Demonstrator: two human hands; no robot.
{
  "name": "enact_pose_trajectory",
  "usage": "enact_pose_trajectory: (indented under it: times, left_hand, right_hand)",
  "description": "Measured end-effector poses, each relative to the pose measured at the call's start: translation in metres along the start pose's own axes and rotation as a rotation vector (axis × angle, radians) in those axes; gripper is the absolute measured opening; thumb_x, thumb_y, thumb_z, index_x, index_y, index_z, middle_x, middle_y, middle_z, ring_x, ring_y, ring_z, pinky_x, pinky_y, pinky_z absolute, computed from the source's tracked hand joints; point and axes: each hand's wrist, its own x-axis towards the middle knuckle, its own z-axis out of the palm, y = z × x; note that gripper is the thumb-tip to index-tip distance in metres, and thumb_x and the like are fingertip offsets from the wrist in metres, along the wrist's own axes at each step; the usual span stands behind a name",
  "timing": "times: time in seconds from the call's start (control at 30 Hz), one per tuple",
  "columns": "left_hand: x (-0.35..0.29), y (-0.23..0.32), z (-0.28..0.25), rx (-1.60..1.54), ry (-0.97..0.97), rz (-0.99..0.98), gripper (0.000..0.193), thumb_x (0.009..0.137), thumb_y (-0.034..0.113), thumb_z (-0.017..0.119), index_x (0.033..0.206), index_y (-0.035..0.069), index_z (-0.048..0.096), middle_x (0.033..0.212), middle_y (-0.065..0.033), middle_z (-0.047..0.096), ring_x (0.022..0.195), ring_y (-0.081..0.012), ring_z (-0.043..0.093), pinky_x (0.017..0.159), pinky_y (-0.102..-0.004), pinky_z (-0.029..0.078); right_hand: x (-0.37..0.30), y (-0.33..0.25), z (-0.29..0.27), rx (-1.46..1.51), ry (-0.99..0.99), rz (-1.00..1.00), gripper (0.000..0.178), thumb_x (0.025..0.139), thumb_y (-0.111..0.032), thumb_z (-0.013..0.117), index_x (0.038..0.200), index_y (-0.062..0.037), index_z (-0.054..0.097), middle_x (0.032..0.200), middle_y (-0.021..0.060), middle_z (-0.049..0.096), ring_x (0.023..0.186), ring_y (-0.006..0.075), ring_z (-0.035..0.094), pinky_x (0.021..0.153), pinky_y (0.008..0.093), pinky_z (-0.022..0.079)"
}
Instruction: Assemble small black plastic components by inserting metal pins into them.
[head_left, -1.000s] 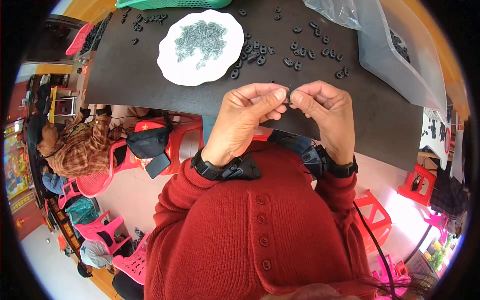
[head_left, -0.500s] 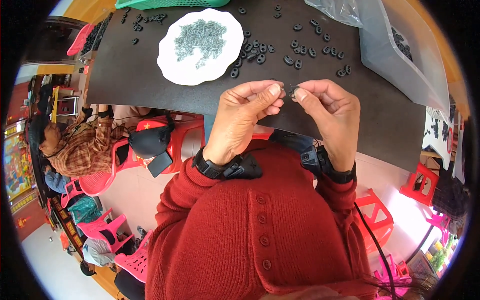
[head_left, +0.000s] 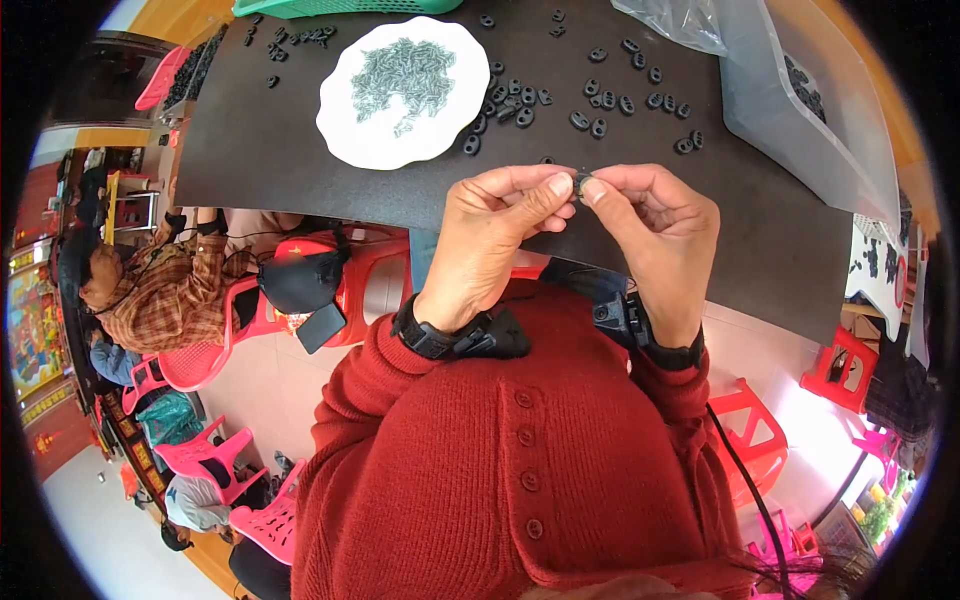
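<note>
Above the near edge of the dark table, my left hand (head_left: 490, 225) and my right hand (head_left: 665, 220) meet fingertip to fingertip. Thumb and forefinger of my right hand pinch a small black cord lock piece (head_left: 581, 182). My left hand is closed in a pinch against that piece; whatever lies between its fingertips is too small to make out. Beyond them, to the left, a white scalloped plate (head_left: 345, 140) bears a heap of small metal springs (head_left: 405, 80). Several black two-holed cord lock pieces (head_left: 525, 117) lie scattered right of the plate.
A translucent plastic bin (head_left: 800, 150) with black pieces inside stands at the right of the table (head_left: 770, 250). A green basket (head_left: 340, 8) sits at the far edge. Red stools (head_left: 740, 430), pink chairs (head_left: 215, 460) and seated people (head_left: 165, 290) are around.
My left hand has moved slightly right and its fingertips now touch the black piece in my right hand. The small gap between the hands has closed.
</note>
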Motion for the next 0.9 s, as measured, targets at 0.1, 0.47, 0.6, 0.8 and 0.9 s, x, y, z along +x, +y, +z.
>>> enact_pose_trajectory:
  times: [0.1, 0.47, 0.6, 0.8, 0.9]
  left_hand:
    - [0.000, -0.001, -0.002, 0.038, 0.000, 0.036, 0.024, 0.103, 0.012, 0.081, 0.122, -0.002, 0.081, 0.104, -0.0110, 0.083, 0.088, -0.0125, 0.076, 0.081, -0.0258, 0.062]
    - [-0.005, 0.009, -0.003, -0.133, -0.006, -0.071, 0.021, 0.106, 0.012, 0.076, 0.125, 0.002, 0.080, 0.105, -0.0056, 0.080, 0.092, -0.0120, 0.070, 0.087, -0.0280, 0.060]
    - [-0.008, 0.009, -0.003, -0.110, -0.001, -0.056, 0.021, 0.106, 0.012, 0.077, 0.125, 0.003, 0.081, 0.103, -0.0047, 0.079, 0.091, -0.0122, 0.069, 0.087, -0.0293, 0.059]
    - [-0.011, 0.009, -0.004, -0.110, -0.031, -0.046, 0.021, 0.105, 0.011, 0.077, 0.124, 0.002, 0.081, 0.102, -0.0048, 0.078, 0.090, -0.0128, 0.067, 0.088, -0.0297, 0.059]
    - [-0.012, 0.010, -0.003, -0.120, 0.010, -0.062, 0.021, 0.106, 0.011, 0.077, 0.124, 0.002, 0.081, 0.100, -0.0046, 0.077, 0.090, -0.0131, 0.067, 0.088, -0.0298, 0.059]
  right_hand:
    - [-0.001, -0.001, 0.001, -0.017, -0.010, 0.011, 0.009, 0.100, -0.002, 0.080, 0.106, 0.0050, 0.080, 0.092, 0.0037, 0.080, 0.084, 0.0066, 0.071, 0.077, 0.0226, 0.055]
    - [-0.004, -0.004, 0.008, 0.017, 0.022, -0.013, 0.009, 0.099, -0.006, 0.082, 0.103, 0.0024, 0.080, 0.089, 0.0003, 0.079, 0.082, 0.0044, 0.070, 0.074, 0.0219, 0.055]
    - [-0.006, -0.006, 0.011, 0.004, 0.030, -0.007, 0.009, 0.099, -0.006, 0.081, 0.102, 0.0024, 0.080, 0.089, 0.0004, 0.079, 0.082, 0.0045, 0.070, 0.074, 0.0219, 0.055]
    - [-0.009, -0.004, 0.011, 0.014, 0.038, -0.030, 0.009, 0.099, -0.006, 0.081, 0.103, 0.0026, 0.080, 0.089, 0.0005, 0.079, 0.082, 0.0044, 0.070, 0.074, 0.0218, 0.055]
    - [-0.010, -0.005, 0.012, 0.017, 0.036, -0.044, 0.009, 0.100, -0.006, 0.081, 0.103, 0.0027, 0.080, 0.089, 0.0008, 0.079, 0.082, 0.0046, 0.070, 0.074, 0.0218, 0.055]
